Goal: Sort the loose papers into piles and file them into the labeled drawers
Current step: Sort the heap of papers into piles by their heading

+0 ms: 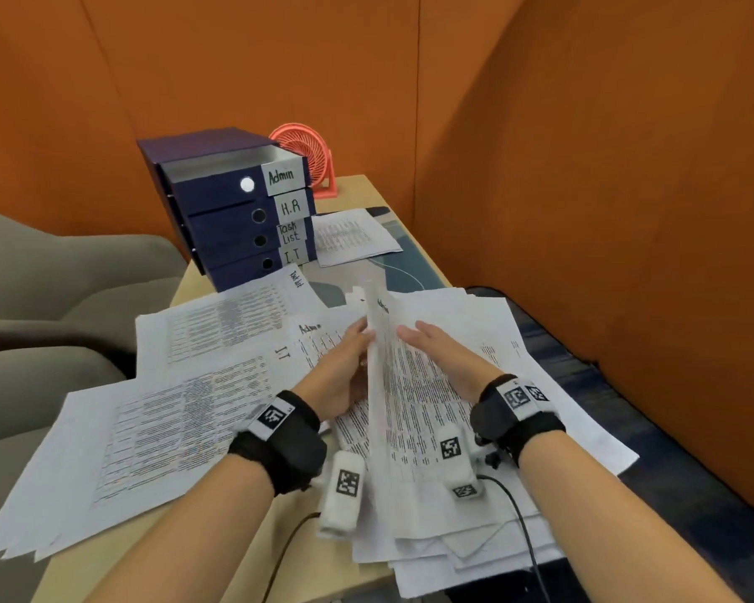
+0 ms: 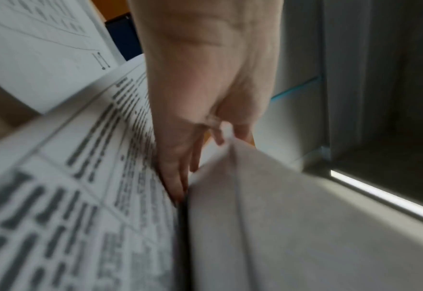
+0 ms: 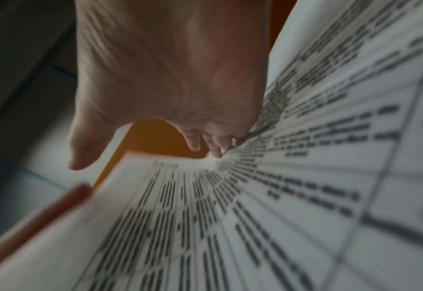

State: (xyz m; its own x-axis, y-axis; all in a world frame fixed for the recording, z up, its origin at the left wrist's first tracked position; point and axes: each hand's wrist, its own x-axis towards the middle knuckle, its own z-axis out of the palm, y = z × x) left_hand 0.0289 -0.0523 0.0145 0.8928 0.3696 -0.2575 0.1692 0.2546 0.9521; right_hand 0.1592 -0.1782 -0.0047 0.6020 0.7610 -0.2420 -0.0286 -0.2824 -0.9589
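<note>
A dark blue drawer unit (image 1: 218,198) stands at the table's back left, labelled Admin, H.R, Task List and I.T; its top Admin drawer is pulled out. Printed papers cover the table: a Task List pile (image 1: 236,324), an I.T pile (image 1: 149,428), an Admin sheet (image 1: 318,341) and a loose heap (image 1: 497,363) on the right. My left hand (image 1: 353,346) (image 2: 200,88) holds one sheet (image 1: 375,385) (image 2: 280,216) raised on edge, thumb and fingers on either side. My right hand (image 1: 432,346) (image 3: 170,69) lies on the heap just right of that sheet, fingers extended.
A further paper pile (image 1: 353,237) lies right of the drawers. A pink fan (image 1: 310,154) stands behind them. Grey sofa cushions (image 1: 62,272) sit to the left, orange wall panels (image 1: 584,167) close the back and right. A black cable (image 1: 519,515) crosses the heap's near edge.
</note>
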